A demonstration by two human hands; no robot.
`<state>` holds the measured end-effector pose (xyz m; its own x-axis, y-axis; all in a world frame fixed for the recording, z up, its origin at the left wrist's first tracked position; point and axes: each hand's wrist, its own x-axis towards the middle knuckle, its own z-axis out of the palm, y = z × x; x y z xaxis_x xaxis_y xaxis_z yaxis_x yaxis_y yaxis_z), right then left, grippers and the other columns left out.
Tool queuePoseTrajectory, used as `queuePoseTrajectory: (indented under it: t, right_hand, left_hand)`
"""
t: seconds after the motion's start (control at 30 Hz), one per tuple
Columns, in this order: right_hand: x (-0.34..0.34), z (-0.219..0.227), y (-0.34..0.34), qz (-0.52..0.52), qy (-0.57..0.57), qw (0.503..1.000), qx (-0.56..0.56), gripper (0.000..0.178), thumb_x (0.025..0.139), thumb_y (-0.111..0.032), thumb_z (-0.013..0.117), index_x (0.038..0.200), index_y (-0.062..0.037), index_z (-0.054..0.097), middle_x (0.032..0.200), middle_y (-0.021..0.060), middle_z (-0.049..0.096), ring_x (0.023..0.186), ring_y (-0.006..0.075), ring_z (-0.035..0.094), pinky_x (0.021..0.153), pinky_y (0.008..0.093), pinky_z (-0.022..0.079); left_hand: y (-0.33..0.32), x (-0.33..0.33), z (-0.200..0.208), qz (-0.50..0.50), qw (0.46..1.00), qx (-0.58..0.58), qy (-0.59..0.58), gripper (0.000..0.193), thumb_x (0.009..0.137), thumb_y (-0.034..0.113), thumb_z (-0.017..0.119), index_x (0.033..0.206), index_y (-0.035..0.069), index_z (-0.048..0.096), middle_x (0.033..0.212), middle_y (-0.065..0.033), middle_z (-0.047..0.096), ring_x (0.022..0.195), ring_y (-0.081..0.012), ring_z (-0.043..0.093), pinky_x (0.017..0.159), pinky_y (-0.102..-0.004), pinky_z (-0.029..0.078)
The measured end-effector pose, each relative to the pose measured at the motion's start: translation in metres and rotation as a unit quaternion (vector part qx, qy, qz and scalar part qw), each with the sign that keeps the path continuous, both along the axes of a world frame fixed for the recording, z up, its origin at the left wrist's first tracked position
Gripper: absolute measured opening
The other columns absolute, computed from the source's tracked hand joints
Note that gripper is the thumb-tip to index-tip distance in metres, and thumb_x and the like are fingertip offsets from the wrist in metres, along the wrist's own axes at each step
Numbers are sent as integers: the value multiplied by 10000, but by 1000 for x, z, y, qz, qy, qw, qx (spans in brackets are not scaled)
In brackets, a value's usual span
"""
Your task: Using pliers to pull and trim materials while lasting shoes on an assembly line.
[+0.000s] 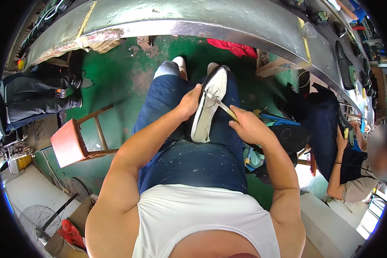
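Observation:
A shoe (205, 120) lies bottom up across my lap, toe pointing away from me, its underside whitish and its edge dark. My left hand (190, 102) is closed on the shoe's left edge near the middle, thumb toward the toe. In my right hand (248, 124) is a slim metal hand tool (226, 109), gripped by its yellowish handle. The tool's tip touches or hovers just over the white underside, near some dark thread-like strands; its exact kind is unclear. A dark blue apron (189, 165) covers my lap under the shoe.
A long metal-topped bench (167, 28) curves across the far side. A reddish stool (69, 142) stands at left, a fan (38, 219) lower left. One person (367, 172) works at right holding a dark shoe; another person's legs (38, 96) show at left. Red cloth (232, 46) lies beneath the bench.

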<state>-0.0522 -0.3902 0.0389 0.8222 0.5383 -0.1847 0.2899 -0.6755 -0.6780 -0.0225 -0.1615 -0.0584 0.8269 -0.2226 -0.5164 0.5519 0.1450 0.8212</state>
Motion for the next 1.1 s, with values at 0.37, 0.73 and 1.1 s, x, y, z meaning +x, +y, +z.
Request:
queuePoseTrajectory:
  t: [0.37,0.73,1.1]
  right_hand:
    - [-14,-46,33,-118,175,976,53,283,957,-263,611,1039,8,630,913,238,681,895,432,657,790,471,504]
    - [34,-12,19,-60,230,971,-18,291,1003,-236,578,1151,12,603,836,47,647,680,102,607,561,252,481]
    - [-3,-69,24,-243,468,792,306,260,1002,-233,598,1142,-15,617,909,55,656,704,119,615,529,259,490]
  left_hand:
    - [17,-9,-2,11,989,-145,-3,682,1067,495,404,1570,56,269,1459,-117,489,1305,-218,502,1111,-365,395]
    - [3,9,17,32,999,-30,-19,655,1037,257,561,1592,84,259,1507,-99,454,1348,-191,451,1129,-323,357]
    - [10,13,14,-119,899,288,-309,506,1012,137,471,1515,149,415,1239,-235,595,1129,-406,596,1000,-417,471]
